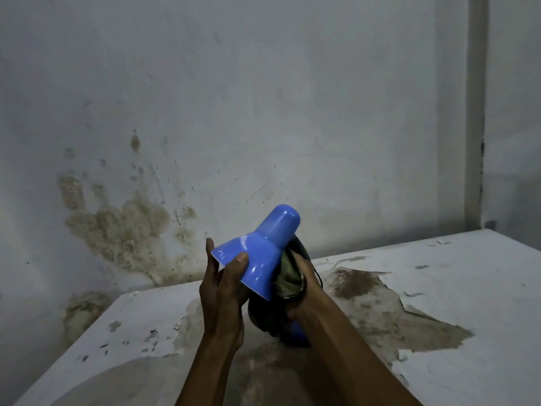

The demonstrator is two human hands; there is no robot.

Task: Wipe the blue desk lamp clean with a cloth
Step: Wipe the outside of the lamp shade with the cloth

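Note:
The blue desk lamp (pixel 263 247) stands at the middle of the table, its cone-shaped shade tilted with the closed end up and to the right. My left hand (pixel 225 288) grips the shade's wide rim, thumb on the outside and fingers behind it. My right hand (pixel 301 291) holds a bunched olive-green cloth (pixel 288 278) against the lamp just under the right side of the shade. The dark neck and the blue base (pixel 298 335) are mostly hidden behind my right hand and forearm.
The white table (pixel 439 288) has peeling paint and large brown bare patches. Its far edge meets a stained white wall (pixel 234 112), and its left edge runs diagonally toward the lower left. A pale vertical pipe (pixel 475 112) runs down the wall at the right.

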